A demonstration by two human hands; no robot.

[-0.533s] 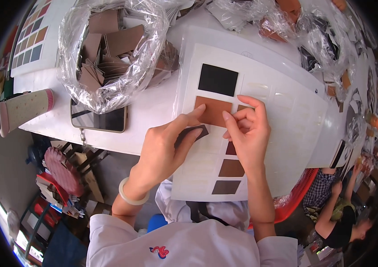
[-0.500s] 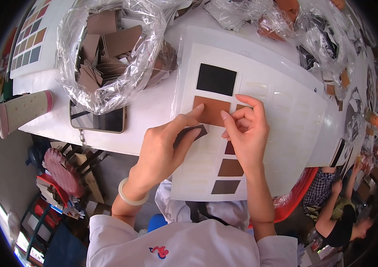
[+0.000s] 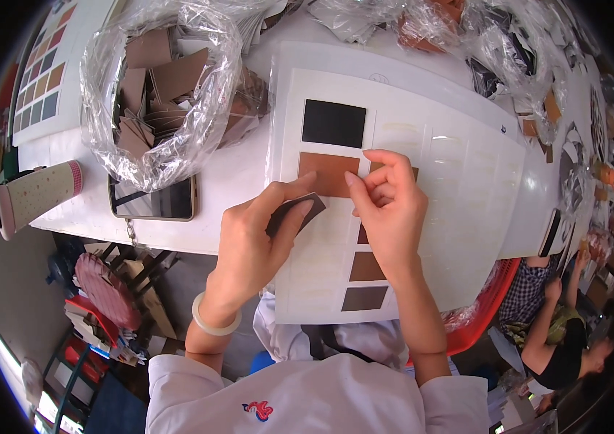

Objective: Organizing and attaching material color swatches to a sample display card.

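Observation:
A white sample card (image 3: 458, 253) lies at the table's near edge. On it sit a black swatch (image 3: 333, 123) and, below, an orange-brown swatch (image 3: 327, 171). My left hand (image 3: 249, 235) pinches a dark brown swatch (image 3: 299, 213), perhaps a small stack, while its index fingertip rests on the orange-brown one. My right hand (image 3: 393, 210) has its thumb tip at that swatch's right edge; the other fingers are bent and apart from the thumb, with nothing visible between them. Lower down, a brown swatch (image 3: 368, 266) and a grey swatch (image 3: 365, 298) are in place; a maroon one is partly hidden by my right hand.
A clear plastic bag (image 3: 216, 108) full of brown swatches stands at the back left. Near it lie a phone (image 3: 155, 199) and a speckled bottle-like object (image 3: 39, 199). More plastic bags (image 3: 458, 36) lie behind. A person (image 3: 556, 340) sits to the right, near a red basket (image 3: 491, 307).
The card and both hands have shifted slightly left in view. The dark brown swatch in my left hand is tilted up more. The orange-brown swatch stays under my fingertips.

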